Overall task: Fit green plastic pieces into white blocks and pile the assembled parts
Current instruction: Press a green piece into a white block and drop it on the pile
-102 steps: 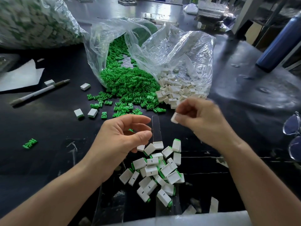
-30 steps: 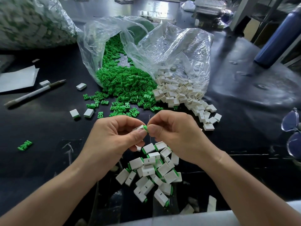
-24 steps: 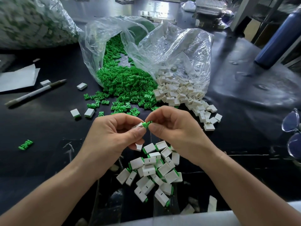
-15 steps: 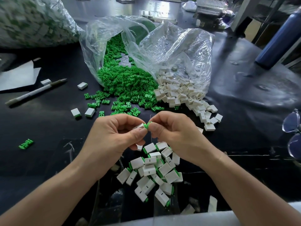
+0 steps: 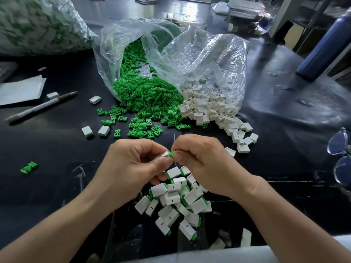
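While both hands hang just above the near pile, I log the step in hand as insertion, part-way. The left hand (image 5: pixel 133 168) pinches a small white rectangular plastic block (image 5: pixel 164 154) between thumb and forefinger. The right hand (image 5: pixel 205 164) pinches a small green plastic clip piece (image 5: pixel 171 154) the same way, and the remaining fingers of both hands are curled in. The two parts meet end to end between the fingertips. Green shows outside the block's mouth, so I judge the piece not yet seated; how deep it sits I cannot tell. Directly beneath lies the pile of assembled white-and-green parts (image 5: pixel 176 202) on the black table (image 5: pixel 57 149). Beyond the hands, the heap of loose green pieces (image 5: pixel 144 97) and the heap of empty white blocks (image 5: pixel 209 109) spill from clear plastic bags (image 5: pixel 199 54). My judgement of the next move: hold the block steady, press the green piece straight in along the block's axis until flush, then release it onto the pile below. A skewed push would likely jam it.
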Demonstrator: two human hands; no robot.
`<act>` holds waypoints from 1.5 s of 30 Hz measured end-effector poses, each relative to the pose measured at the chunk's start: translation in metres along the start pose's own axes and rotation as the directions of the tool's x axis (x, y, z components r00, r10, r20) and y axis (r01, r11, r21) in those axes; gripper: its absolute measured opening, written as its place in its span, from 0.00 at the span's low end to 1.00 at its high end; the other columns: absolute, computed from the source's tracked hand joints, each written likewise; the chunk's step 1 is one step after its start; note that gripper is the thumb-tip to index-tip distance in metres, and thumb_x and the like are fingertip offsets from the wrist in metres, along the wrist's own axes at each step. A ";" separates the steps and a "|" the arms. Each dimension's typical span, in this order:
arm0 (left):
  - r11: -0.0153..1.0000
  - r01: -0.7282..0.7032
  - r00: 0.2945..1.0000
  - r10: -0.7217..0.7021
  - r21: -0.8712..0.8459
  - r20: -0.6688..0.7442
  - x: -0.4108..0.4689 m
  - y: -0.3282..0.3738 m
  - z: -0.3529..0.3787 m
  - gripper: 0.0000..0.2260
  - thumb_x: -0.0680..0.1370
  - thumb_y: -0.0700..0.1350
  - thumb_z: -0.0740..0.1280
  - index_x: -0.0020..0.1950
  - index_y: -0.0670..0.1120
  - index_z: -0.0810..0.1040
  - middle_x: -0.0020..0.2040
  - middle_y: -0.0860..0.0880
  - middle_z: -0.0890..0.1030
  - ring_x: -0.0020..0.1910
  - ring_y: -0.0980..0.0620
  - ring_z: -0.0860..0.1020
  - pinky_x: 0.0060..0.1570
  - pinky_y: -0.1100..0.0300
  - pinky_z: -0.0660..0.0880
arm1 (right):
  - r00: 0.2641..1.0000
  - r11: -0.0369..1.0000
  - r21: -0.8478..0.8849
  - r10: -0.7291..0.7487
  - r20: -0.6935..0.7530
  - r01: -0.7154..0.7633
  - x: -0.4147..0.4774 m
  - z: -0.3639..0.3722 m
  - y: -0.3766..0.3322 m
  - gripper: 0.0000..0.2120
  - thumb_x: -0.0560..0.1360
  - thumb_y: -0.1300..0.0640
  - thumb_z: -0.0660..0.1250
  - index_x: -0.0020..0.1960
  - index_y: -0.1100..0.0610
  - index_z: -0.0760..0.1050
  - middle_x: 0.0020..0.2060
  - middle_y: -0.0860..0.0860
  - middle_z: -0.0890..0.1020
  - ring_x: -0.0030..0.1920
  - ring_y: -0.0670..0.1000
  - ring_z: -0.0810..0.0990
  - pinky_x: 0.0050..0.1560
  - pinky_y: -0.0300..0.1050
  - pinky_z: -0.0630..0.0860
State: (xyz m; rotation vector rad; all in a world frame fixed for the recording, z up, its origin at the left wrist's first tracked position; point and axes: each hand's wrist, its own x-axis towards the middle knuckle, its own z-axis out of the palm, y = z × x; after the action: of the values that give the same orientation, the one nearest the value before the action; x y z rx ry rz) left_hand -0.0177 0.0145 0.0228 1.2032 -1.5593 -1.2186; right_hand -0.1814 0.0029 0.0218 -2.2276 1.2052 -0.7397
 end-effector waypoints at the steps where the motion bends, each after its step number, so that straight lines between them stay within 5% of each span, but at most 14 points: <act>1: 0.999 -0.010 1.000 0.010 0.033 0.000 -0.001 0.000 0.000 0.06 0.63 0.46 0.70 0.36 0.45 0.82 0.28 0.45 0.81 0.26 0.53 0.80 0.26 0.66 0.75 | 1.000 0.999 -0.042 -0.020 0.008 0.021 0.000 0.000 -0.001 0.08 0.75 0.59 0.60 0.41 0.62 0.75 0.32 0.45 0.70 0.36 0.48 0.69 0.39 0.45 0.67; 8: 0.966 -0.089 0.996 0.085 0.242 0.025 -0.003 -0.004 0.002 0.06 0.69 0.35 0.72 0.35 0.45 0.81 0.29 0.47 0.81 0.24 0.57 0.78 0.24 0.68 0.73 | 0.989 0.946 -0.289 -0.139 0.051 0.148 -0.002 -0.002 -0.005 0.06 0.71 0.64 0.61 0.36 0.63 0.73 0.30 0.51 0.71 0.32 0.51 0.66 0.35 0.49 0.67; 11: 0.976 -0.086 0.996 0.082 0.200 0.028 -0.003 -0.003 0.002 0.04 0.68 0.36 0.72 0.35 0.44 0.81 0.29 0.46 0.81 0.24 0.56 0.79 0.24 0.67 0.74 | 0.983 0.934 -0.310 -0.180 0.025 0.179 -0.002 -0.001 -0.005 0.06 0.71 0.66 0.62 0.35 0.64 0.73 0.29 0.52 0.71 0.30 0.52 0.67 0.33 0.50 0.69; 16: 0.988 -0.009 1.000 0.012 -0.157 0.019 0.000 0.003 -0.002 0.08 0.61 0.44 0.71 0.35 0.40 0.82 0.29 0.42 0.81 0.25 0.51 0.79 0.24 0.65 0.73 | 0.977 0.983 -0.118 -0.157 -0.141 0.141 -0.003 0.002 -0.005 0.08 0.74 0.62 0.62 0.39 0.64 0.76 0.32 0.51 0.74 0.33 0.52 0.72 0.33 0.49 0.71; 20: 0.973 -0.033 0.999 0.029 -0.227 -0.019 0.003 0.005 -0.001 0.12 0.60 0.47 0.71 0.38 0.41 0.83 0.31 0.43 0.82 0.26 0.52 0.80 0.24 0.66 0.74 | 0.988 0.961 0.266 0.107 -0.109 -0.074 -0.001 0.003 -0.007 0.15 0.77 0.48 0.60 0.39 0.58 0.75 0.32 0.47 0.75 0.33 0.46 0.73 0.34 0.44 0.72; 24: 0.965 -0.089 0.996 0.080 -0.246 -0.048 0.005 0.002 0.000 0.11 0.59 0.47 0.71 0.39 0.47 0.84 0.43 0.46 0.84 0.41 0.54 0.82 0.36 0.66 0.77 | 0.946 0.702 0.645 0.305 0.108 -0.300 0.001 -0.002 -0.004 0.30 0.69 0.39 0.52 0.43 0.65 0.77 0.33 0.51 0.78 0.33 0.45 0.74 0.35 0.37 0.71; 28: 0.950 -0.104 0.995 0.102 -0.293 -0.022 0.003 0.002 0.001 0.09 0.60 0.45 0.71 0.38 0.48 0.85 0.48 0.47 0.83 0.46 0.54 0.82 0.40 0.66 0.77 | 0.917 0.451 0.799 0.176 0.358 -0.399 0.002 0.005 -0.011 0.26 0.71 0.37 0.51 0.46 0.57 0.76 0.36 0.51 0.79 0.37 0.48 0.77 0.39 0.39 0.72; 32: 0.944 -0.123 0.992 0.125 -0.307 -0.014 0.002 0.003 -0.001 0.08 0.62 0.45 0.70 0.40 0.48 0.85 0.46 0.48 0.84 0.43 0.52 0.82 0.38 0.62 0.79 | 0.899 0.289 0.852 0.124 0.420 -0.437 0.003 0.005 -0.015 0.24 0.69 0.37 0.54 0.44 0.56 0.76 0.35 0.50 0.79 0.35 0.46 0.77 0.38 0.37 0.73; 37: 0.936 -0.132 0.988 0.152 -0.326 0.036 0.001 0.005 0.001 0.13 0.63 0.43 0.71 0.46 0.44 0.83 0.37 0.45 0.83 0.28 0.51 0.77 0.30 0.61 0.76 | 0.893 0.332 0.829 0.160 0.420 -0.449 0.001 0.004 -0.015 0.24 0.69 0.39 0.53 0.40 0.59 0.74 0.33 0.52 0.77 0.32 0.46 0.74 0.36 0.37 0.72; 45: 0.933 -0.155 0.983 0.178 -0.326 0.043 0.001 -0.001 0.002 0.12 0.65 0.35 0.69 0.47 0.35 0.81 0.36 0.38 0.80 0.27 0.47 0.78 0.29 0.58 0.77 | 0.893 0.363 0.816 0.178 0.413 -0.449 0.000 0.006 -0.015 0.22 0.69 0.40 0.55 0.39 0.57 0.75 0.30 0.48 0.75 0.32 0.45 0.71 0.33 0.35 0.69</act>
State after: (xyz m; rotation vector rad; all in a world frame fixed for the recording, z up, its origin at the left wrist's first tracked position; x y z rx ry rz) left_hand -0.0201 0.0136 0.0216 0.8076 -1.4137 -1.3529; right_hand -0.1688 0.0107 0.0271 -1.0604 0.7489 -0.6650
